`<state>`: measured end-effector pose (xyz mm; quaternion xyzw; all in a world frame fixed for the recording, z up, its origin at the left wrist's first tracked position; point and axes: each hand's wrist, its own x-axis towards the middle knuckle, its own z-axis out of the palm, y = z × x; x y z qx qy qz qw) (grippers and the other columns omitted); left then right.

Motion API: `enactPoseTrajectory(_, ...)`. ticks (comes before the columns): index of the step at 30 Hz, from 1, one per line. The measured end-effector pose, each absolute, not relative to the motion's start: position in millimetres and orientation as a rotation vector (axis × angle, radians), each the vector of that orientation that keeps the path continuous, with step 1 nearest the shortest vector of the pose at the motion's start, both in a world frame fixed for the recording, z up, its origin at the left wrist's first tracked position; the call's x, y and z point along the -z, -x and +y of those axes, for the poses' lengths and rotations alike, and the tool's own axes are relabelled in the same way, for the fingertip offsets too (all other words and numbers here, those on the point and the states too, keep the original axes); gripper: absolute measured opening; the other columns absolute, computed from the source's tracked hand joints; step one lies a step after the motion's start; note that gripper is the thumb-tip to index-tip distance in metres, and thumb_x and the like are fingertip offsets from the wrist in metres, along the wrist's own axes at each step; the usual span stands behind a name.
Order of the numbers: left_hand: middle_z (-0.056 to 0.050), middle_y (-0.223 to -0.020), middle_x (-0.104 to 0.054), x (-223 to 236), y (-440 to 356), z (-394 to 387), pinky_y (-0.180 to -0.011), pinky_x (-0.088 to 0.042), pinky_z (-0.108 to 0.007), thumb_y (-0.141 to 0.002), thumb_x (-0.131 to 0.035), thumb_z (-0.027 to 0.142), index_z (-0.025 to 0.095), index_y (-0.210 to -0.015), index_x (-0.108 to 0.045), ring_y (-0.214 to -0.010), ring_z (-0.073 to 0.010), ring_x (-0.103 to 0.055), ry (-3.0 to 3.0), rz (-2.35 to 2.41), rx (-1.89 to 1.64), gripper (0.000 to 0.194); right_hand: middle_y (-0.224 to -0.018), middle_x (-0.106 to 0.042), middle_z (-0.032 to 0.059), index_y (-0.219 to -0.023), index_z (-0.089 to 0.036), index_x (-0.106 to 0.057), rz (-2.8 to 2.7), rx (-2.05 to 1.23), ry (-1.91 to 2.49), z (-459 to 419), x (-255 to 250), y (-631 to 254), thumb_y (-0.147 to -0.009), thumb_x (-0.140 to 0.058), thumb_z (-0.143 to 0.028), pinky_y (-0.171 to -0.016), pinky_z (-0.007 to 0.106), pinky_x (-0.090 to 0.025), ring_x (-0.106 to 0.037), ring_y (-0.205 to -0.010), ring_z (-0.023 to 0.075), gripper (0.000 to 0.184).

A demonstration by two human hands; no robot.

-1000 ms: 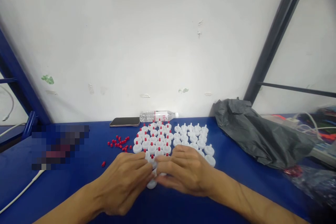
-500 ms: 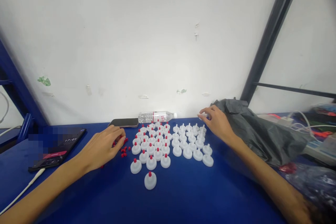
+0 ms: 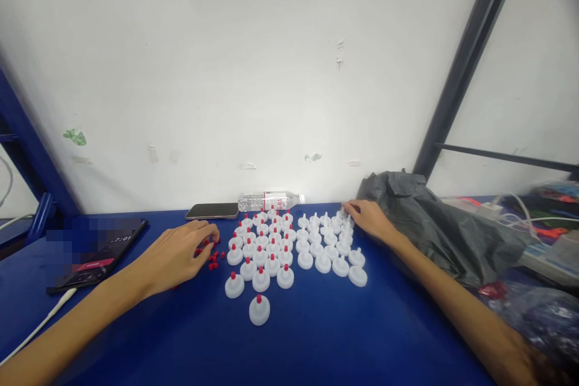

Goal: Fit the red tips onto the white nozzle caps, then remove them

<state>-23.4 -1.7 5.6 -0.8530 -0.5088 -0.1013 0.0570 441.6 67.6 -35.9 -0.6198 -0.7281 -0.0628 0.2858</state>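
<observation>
My left hand (image 3: 183, 253) rests over a small pile of red tip caps (image 3: 214, 260) at the left, its thumb and index finger curled together on one of them. At the back right, my right hand (image 3: 368, 217) pinches a white nozzle cap, largely hidden by the fingers, at the rear of a group of bare white nozzle caps (image 3: 322, 263). Between the hands stand many white nozzle caps fitted with red tips (image 3: 260, 280); one of these (image 3: 259, 311) sits alone nearest me.
A clear plastic bottle (image 3: 271, 201) lies along the wall beside a dark phone (image 3: 212, 211). Another phone (image 3: 102, 256) with a white cable is at the left. A grey plastic bag (image 3: 434, 223) and clear plastic wrapping (image 3: 538, 319) occupy the right side of the blue table (image 3: 307, 344).
My right hand has come down from above the back edge to the rear of the bare nozzle caps. My left hand has barely moved over the red caps.
</observation>
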Motion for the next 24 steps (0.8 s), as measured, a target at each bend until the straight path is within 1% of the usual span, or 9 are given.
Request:
enactPoseTrajectory(2, -0.001, -0.086, -0.065, -6.7, 22.0, -4.1, -0.068, -0.039, -0.032, -0.089, -0.042, 0.027, 0.025, -0.09, -0.055, -0.078, -0.0209, -0.06, 2.615, -1.546, 0.284, 0.013, -0.087, -0.076, 0.0061, -0.091, -0.02, -0.073, -1.933, 0.202, 1.637, 64.3, 30.9, -438.2, -0.098, -0.041, -0.033, -0.074, 0.028, -0.045, -0.069, -0.081, 0.021, 0.035)
enactPoseTrajectory(4, 0.001, -0.079, -0.064, -7.7, 20.3, -7.0, -0.063, -0.035, -0.031, -0.088, -0.043, 0.025, 0.024, -0.084, -0.053, -0.071, -0.0196, -0.057, 2.649, -1.537, 0.271, 0.01, -0.092, -0.075, 0.008, -0.099, -0.018, -0.071, -1.912, 0.251, 1.597, 58.1, 23.3, -431.3, -0.099, -0.04, -0.032, -0.078, 0.031, -0.045, -0.068, -0.086, 0.0226, 0.033)
enactPoseTrajectory(6, 0.001, -0.076, -0.063, -8.3, 18.8, -9.4, -0.061, -0.032, -0.03, -0.087, -0.043, 0.024, 0.024, -0.082, -0.051, -0.066, -0.019, -0.054, 2.677, -1.528, 0.258, 0.01, -0.097, -0.073, 0.0085, -0.103, -0.018, -0.068, -1.911, 0.292, 1.533, 47.4, 14.3, -418.3, -0.099, -0.042, -0.033, -0.083, 0.034, -0.045, -0.065, -0.091, 0.0239, 0.031)
enactPoseTrajectory(9, 0.002, -0.076, -0.064, -7.9, 18.1, -11.0, -0.06, -0.03, -0.03, -0.086, -0.045, 0.023, 0.024, -0.082, -0.052, -0.065, -0.019, -0.054, 2.711, -1.529, 0.24, 0.008, -0.106, -0.071, 0.0061, -0.105, -0.021, -0.066, -1.964, 0.309, 1.379, 22.1, 2.2, -385.7, -0.1, -0.043, -0.033, -0.092, 0.037, -0.042, -0.063, -0.098, 0.0225, 0.027)
enactPoseTrajectory(12, 0.002, -0.074, -0.064, -6.6, 18.7, -10.8, -0.059, -0.028, -0.03, -0.086, -0.046, 0.023, 0.024, -0.082, -0.052, -0.066, -0.019, -0.055, 2.726, -1.537, 0.217, 0.008, -0.1, -0.072, 0.0064, -0.105, -0.021, -0.065, -2.15, 0.204, 1.025, -8.5, -3.0, -346.0, -0.1, -0.047, -0.03, -0.089, 0.038, -0.043, -0.062, -0.093, 0.0212, 0.021)
enactPoseTrajectory(15, 0.002, -0.074, -0.064, -5.9, 19.6, -10.3, -0.059, -0.027, -0.029, -0.088, -0.045, 0.024, 0.024, -0.082, -0.051, -0.065, -0.0191, -0.055, 2.71, -1.557, 0.192, 0.009, -0.089, -0.072, 0.0045, -0.105, -0.02, -0.066, -2.35, 0.149, 0.835, -31.1, 0.6, -315.3, -0.097, -0.055, -0.031, -0.087, 0.039, -0.041, -0.061, -0.083, 0.0195, 0.017)
enactPoseTrajectory(19, 0.003, -0.073, -0.064, -6.4, 20.5, -9.7, -0.059, -0.026, -0.029, -0.092, -0.042, 0.027, 0.024, -0.082, -0.05, -0.066, -0.0194, -0.055, 2.704, -1.569, 0.179, 0.013, -0.086, -0.071, 0.0029, -0.103, -0.02, -0.069, -2.461, 0.094, 0.819, -38.8, 10.9, -301.7, -0.093, -0.062, -0.035, -0.086, 0.038, -0.038, -0.059, -0.082, 0.0182, 0.019)
enactPoseTrajectory(22, 0.002, -0.074, -0.062, -7.6, 19.8, -9.1, -0.061, -0.028, -0.029, -0.098, -0.034, 0.031, 0.024, -0.081, -0.049, -0.068, -0.0195, -0.056, 2.695, -1.559, 0.194, 0.024, -0.081, -0.071, 0.0007, -0.096, -0.021, -0.071, -2.511, 0.042, 0.865, -37.3, 14.4, -303.1, -0.093, -0.063, -0.035, -0.082, 0.036, -0.037, -0.058, -0.079, 0.0163, 0.016)
enactPoseTrajectory(24, 0.002, -0.073, -0.061, -8.5, 18.6, -8.8, -0.062, -0.029, -0.029, -0.1, -0.028, 0.034, 0.024, -0.082, -0.049, -0.068, -0.0198, -0.056, 2.676, -1.549, 0.213, 0.03, -0.081, -0.07, 0.0003, -0.096, -0.021, -0.072, -2.526, 0.021, 0.887, -37.2, 14.7, -303.6, -0.092, -0.065, -0.037, -0.082, 0.035, -0.037, -0.058, -0.078, 0.0158, 0.018)
